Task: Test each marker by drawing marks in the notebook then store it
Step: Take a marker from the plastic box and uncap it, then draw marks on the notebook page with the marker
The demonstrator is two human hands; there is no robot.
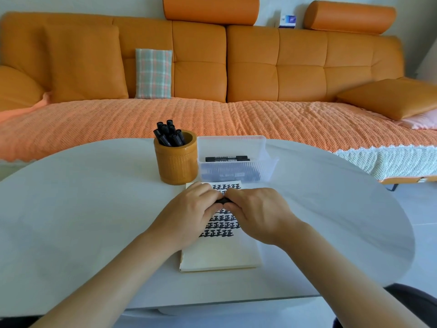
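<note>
Curling round one end of a black marker (222, 200), the left hand (189, 209) meets the right hand (257, 214), its grip clamped on the other end, above the notebook (220, 256) by the counter's (94, 221) near edge. Toward the far edge, an orange cup (176, 162) of markers stands left of a clear box (234, 171) holding more.

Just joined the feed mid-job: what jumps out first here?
The left hand and right hand meet over the notebook, gripping a black marker between them. Rows of bold black marks fill the page's upper part. Behind stand a brown cup of markers and, right of it, a clear box holding more.
</note>
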